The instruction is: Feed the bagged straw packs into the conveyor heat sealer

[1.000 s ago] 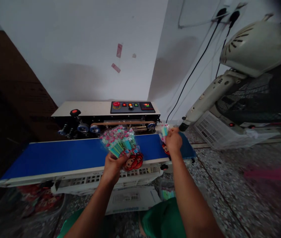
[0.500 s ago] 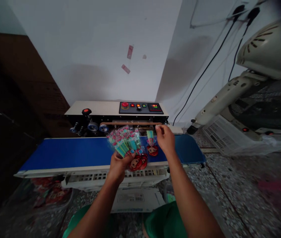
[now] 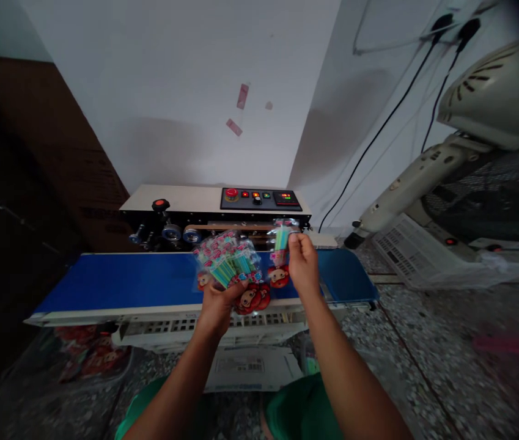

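Observation:
My left hand [image 3: 217,308] is closed around a fanned stack of clear plastic packets [image 3: 229,263]. Green and blue stick-like pieces and red-haired cartoon heads show through the film. To the right, my right hand [image 3: 304,260] pinches a single packet [image 3: 280,247] of the same kind by its right edge. This packet is upright, its top just in front of the slot of a band sealing machine [image 3: 172,205], its red-haired head at the bottom. Both hands are over the blue conveyor belt [image 3: 126,278].
On the machine is a control panel [image 3: 261,198] with a red button and lit digits. Below the belt are a white slotted tray [image 3: 162,339], a cardboard box [image 3: 252,370] and a bag of red-headed pieces [image 3: 94,354]. A white plastic crate [image 3: 424,256] stands right, near a grey appliance [image 3: 493,98].
The single packet's top edge, hidden at the slot before, now shows in front of the machine. My right hand has shifted slightly left and down with it. The left-hand stack has barely moved.

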Motion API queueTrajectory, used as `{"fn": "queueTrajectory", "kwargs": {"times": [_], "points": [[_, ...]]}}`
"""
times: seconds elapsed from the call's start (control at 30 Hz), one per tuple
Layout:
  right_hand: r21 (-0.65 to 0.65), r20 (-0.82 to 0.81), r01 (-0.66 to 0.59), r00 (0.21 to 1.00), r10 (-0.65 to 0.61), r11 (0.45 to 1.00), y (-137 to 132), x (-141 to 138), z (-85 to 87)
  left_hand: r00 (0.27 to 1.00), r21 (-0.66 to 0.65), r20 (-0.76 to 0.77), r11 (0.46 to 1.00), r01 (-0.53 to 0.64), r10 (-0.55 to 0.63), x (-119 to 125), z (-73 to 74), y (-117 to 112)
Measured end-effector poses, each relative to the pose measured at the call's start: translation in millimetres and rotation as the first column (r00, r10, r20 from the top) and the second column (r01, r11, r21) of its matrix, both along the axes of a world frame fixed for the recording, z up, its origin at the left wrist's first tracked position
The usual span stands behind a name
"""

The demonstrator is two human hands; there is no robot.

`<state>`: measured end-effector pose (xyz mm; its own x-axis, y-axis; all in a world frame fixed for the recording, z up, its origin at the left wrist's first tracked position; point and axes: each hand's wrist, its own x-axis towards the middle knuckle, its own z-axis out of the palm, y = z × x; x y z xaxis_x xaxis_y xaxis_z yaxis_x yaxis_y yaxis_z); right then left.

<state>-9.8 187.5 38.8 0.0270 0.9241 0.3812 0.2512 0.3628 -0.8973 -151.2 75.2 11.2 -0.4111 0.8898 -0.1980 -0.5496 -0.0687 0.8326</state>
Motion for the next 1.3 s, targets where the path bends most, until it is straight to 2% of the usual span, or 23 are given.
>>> {"fn": "queueTrajectory", "kwargs": {"times": [0.1,0.17,0.27,0.3,0.37,0.5,0.57,0.63,0.67,0.7,0.77,0.83,0.87,0.9,1.0,1.13,1.3], "points": [[0.051,0.234,0.230,0.943,-0.235,0.972,21,36,-3.7,1.000,-0.016,-0.005,1.000,-0.016,0.016,0,0.8,0],[0.059,0.459,0.363,0.817,-0.348,0.930,35,59,-10.3,1.000,-0.036,-0.012,0.999,-0.016,0.015,0,1.0,1],[-0.025,0.730,0.497,0.602,-0.323,0.868,48,78,-20.9,1.000,-0.073,-0.026,0.997,-0.011,0.009,0,-0.1,1],[-0.055,0.780,0.521,0.555,-0.290,0.852,50,79,-23.6,1.000,-0.083,-0.028,0.997,-0.008,0.006,0,-0.9,1],[-0.093,0.826,0.538,0.512,-0.237,0.838,52,72,-27.2,0.999,-0.089,-0.033,0.996,-0.005,0.002,1,-2.7,1],[-0.110,0.816,0.452,0.550,-0.179,0.885,52,47,-30.0,0.999,-0.090,-0.038,0.996,-0.003,-0.001,1,-4.3,-1],[-0.073,0.790,0.393,0.584,-0.187,0.917,51,36,-29.3,1.000,-0.086,-0.031,0.996,-0.003,0.000,2,-3.0,-1],[0.018,0.722,0.328,0.649,-0.239,0.944,44,27,-25.5,0.999,-0.078,-0.039,0.997,-0.010,0.007,2,-1.1,-1],[0.054,0.660,0.273,0.712,-0.240,0.960,39,23,-22.3,0.999,-0.078,-0.046,0.997,-0.018,0.014,2,-0.3,-1],[0.061,0.581,0.185,0.792,-0.185,0.981,32,18,-18.3,0.999,-0.080,-0.051,0.997,-0.023,0.019,2,0.3,0],[-0.003,0.390,-0.092,0.917,0.086,0.996,14,7,-9.7,0.998,-0.069,-0.050,0.997,-0.029,0.026,2,0.5,1],[-0.069,0.200,-0.365,0.907,0.371,0.928,-5,-6,-2.5,0.998,-0.039,-0.050,0.999,-0.032,0.030,2,-0.1,1],[-0.069,0.129,-0.438,0.887,0.444,0.896,-13,-13,-0.2,0.998,-0.023,-0.050,0.999,-0.032,0.031,1,-0.6,1],[-0.050,0.076,-0.463,0.882,0.465,0.885,-20,-18,1.4,0.998,-0.012,-0.050,0.999,-0.031,0.031,1,-1.1,1],[0.010,-0.026,-0.382,0.924,0.383,0.924,-29,-28,2.4,0.999,0.004,-0.030,1.000,-0.019,0.019,1,-1.3,1],[-0.042,-0.118,-0.285,0.953,0.279,0.958,-26,-26,2.1,1.000,0.014,-0.003,1.000,0.008,-0.008,2,2.1,1],[-0.090,-0.249,-0.286,0.934,0.256,0.954,-20,-21,-0.2,1.000,0.030,-0.018,1.000,0.003,-0.003,5,3.2,3]]}}
